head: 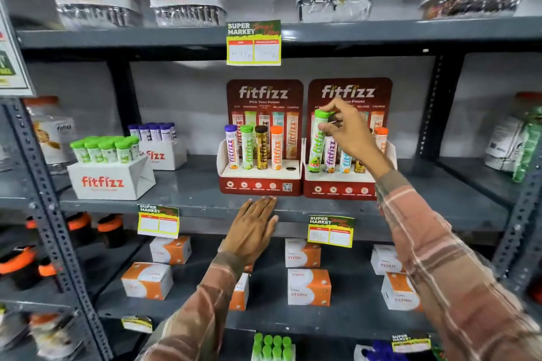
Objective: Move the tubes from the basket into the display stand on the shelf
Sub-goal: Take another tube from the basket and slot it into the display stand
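Observation:
Two red display stands sit side by side on the middle shelf. The left display stand [261, 177] holds several upright tubes and has one bare hole at its right end. In the right display stand [337, 182], a green-capped tube [317, 141] stands tilted at the leftmost slot, with my right hand [347, 130] pinching its cap. Purple, blue and dark tubes stand beside it, and an orange-capped tube [381, 138] shows behind my wrist. My left hand [253, 228] rests flat, fingers apart, on the shelf's front edge below the left stand. No basket is in view.
A white box of green-capped tubes [108, 155] and a box of purple-capped tubes [158, 141] stand at the left of the shelf. Big jars line the top shelf. Orange-and-white cartons [309, 287] fill the lower shelf. Green caps [272, 346] show at the bottom edge.

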